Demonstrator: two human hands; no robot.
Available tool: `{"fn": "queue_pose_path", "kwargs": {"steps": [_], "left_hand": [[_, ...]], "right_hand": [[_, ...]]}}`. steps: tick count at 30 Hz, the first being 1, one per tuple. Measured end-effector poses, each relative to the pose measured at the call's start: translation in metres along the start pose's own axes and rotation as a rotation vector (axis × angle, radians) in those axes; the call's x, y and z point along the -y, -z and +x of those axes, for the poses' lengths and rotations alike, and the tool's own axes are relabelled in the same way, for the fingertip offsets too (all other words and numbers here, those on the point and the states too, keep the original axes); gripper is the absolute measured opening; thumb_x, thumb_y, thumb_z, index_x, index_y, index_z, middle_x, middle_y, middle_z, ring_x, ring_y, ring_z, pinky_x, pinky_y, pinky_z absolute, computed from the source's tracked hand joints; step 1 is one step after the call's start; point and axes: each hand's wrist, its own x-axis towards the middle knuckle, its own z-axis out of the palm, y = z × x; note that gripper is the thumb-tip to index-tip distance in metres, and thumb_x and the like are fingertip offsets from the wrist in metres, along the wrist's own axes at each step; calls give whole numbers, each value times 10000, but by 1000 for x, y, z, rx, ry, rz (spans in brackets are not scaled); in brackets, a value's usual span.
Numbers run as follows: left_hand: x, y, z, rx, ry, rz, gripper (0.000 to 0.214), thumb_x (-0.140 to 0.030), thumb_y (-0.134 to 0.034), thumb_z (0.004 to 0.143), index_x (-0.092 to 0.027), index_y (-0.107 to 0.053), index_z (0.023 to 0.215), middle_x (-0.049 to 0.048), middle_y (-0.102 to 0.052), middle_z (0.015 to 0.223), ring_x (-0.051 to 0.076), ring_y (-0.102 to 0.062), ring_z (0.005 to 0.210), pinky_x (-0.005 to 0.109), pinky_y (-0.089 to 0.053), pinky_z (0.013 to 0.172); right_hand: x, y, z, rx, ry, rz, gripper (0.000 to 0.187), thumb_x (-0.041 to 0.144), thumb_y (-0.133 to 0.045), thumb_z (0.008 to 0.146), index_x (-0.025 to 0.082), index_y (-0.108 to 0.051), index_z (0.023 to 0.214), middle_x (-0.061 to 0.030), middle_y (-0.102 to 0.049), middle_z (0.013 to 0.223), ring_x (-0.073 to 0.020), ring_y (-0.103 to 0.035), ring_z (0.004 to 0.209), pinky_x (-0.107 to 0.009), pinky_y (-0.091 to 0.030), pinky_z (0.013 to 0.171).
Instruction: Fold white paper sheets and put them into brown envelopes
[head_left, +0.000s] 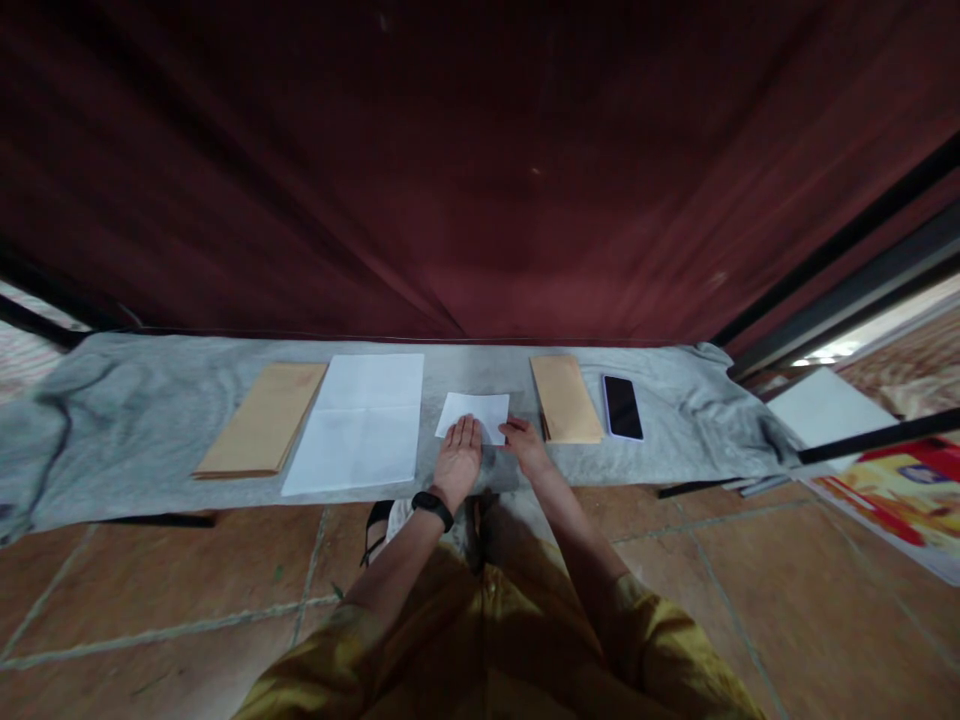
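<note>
A small folded sheet of white paper (pixel 491 408) lies on the grey cloth in front of me. My left hand (pixel 459 455) rests flat on its lower left part, fingers stretched out. At the paper's lower right edge, my right hand (pixel 523 440) has its thumb and fingertips closed on the border. To the left lies a stack of larger white paper (pixel 367 420) with a crease across it. Brown envelopes (pixel 262 420) lie in a pile beyond that stack. A smaller pile of brown envelopes (pixel 566 400) is just right of my right hand.
A phone (pixel 622 407) lies right of the smaller envelopes. Grey cloth (pixel 682 410) covers the narrow bench, against a dark red curtain (pixel 480 200). Black metal bars (pixel 847 240) stand at the sides. A red and yellow printed box (pixel 907 490) is at the lower right.
</note>
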Motion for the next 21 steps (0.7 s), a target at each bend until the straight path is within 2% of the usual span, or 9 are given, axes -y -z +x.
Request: {"fn": "queue_pose_path", "kwargs": {"steps": [3, 9, 13, 18, 21], "left_hand": [[1, -2, 0, -3, -10, 7, 573, -139, -299, 966, -58, -386, 1526, 213, -413, 1585, 285, -355, 1499, 474, -284, 1223], [1, -1, 0, 11, -18, 17, 562, -134, -299, 970, -32, -402, 1513, 214, -409, 1587, 281, -358, 1497, 442, -287, 1226], [-3, 2, -1, -11, -13, 18, 548, -166, -314, 985, -54, -413, 1513, 183, -427, 1585, 268, -372, 1491, 431, -295, 1223], [-12, 9, -3, -71, 41, -27, 580, -331, -387, 1008, -62, -404, 1521, 185, -436, 1578, 288, -390, 1479, 444, -321, 1209], [-17, 19, 0, -103, 90, -57, 585, -291, -415, 990, -68, -388, 1530, 190, -437, 1577, 295, -408, 1467, 444, -367, 1179]], "right_hand": [[4, 1, -3, 4, -73, 25, 212, 328, -671, 680, 179, -690, 831, -13, -720, 701, -197, -677, 652, -333, -586, 609], [10, 2, -4, -17, -150, 61, 183, 290, -682, 668, 181, -669, 814, -10, -704, 701, -196, -675, 673, -344, -600, 645], [13, 1, -6, -34, -157, 93, 214, 307, -674, 669, 181, -667, 842, -7, -709, 721, -183, -666, 672, -310, -586, 629], [17, 0, -13, -52, -139, 126, 212, 309, -655, 677, 199, -658, 859, 4, -706, 756, -177, -658, 701, -291, -575, 621], [23, -2, -17, -47, -125, 138, 220, 307, -657, 684, 203, -665, 878, 3, -707, 779, -173, -656, 715, -288, -573, 633]]}}
